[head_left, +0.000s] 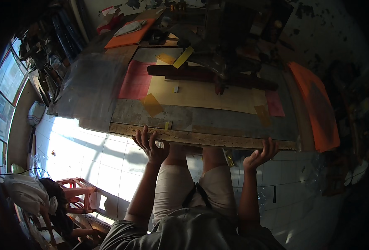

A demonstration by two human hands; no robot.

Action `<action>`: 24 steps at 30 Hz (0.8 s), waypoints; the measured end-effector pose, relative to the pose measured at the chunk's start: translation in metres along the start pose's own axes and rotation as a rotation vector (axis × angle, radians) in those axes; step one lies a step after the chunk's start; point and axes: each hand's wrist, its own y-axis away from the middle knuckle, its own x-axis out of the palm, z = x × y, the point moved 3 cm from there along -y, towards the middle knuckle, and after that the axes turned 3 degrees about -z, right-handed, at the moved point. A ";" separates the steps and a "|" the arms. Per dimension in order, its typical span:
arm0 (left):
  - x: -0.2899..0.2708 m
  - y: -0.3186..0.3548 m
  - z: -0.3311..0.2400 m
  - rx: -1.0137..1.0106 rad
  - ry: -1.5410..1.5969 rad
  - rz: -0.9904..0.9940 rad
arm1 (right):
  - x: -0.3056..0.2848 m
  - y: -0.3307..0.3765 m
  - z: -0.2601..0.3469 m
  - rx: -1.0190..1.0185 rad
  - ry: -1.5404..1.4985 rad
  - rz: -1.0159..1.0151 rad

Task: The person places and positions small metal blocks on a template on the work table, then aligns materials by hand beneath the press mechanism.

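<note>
My left hand (pixel 151 146) is at the front wooden edge (pixel 201 138) of a worktable, its fingers apart and the tips over the edge. Farther right along the same edge is my right hand (pixel 261 155), fingers loosely spread and touching the wood. Neither hand appears to hold a loose thing. On the grey tabletop lies a wide tan sheet (pixel 209 99), with a pink sheet (pixel 136 81) at its left and a smaller pink piece (pixel 275 104) at its right. A dark reddish bar (pixel 193 73) stretches across above them, joined to a dark machine (pixel 222 58).
Orange sheets (pixel 318 108) lie at the table's right, and an orange stack (pixel 132 35) is at the far left. A clear plastic sheet (pixel 88 83) covers the left side. A red stool (pixel 80 193) and a bent-over person (pixel 34 196) are at the lower left.
</note>
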 end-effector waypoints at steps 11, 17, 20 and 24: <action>0.002 0.000 -0.002 0.005 -0.020 -0.023 | -0.001 -0.003 0.004 0.004 0.021 -0.004; -0.006 0.003 0.000 -0.027 0.038 0.031 | -0.019 -0.014 0.015 0.010 0.028 0.123; -0.015 -0.006 -0.008 -0.042 0.042 0.046 | -0.025 -0.016 0.010 0.000 0.071 0.132; -0.042 -0.041 -0.019 -0.088 0.051 0.082 | -0.043 -0.040 0.005 0.025 -0.074 0.138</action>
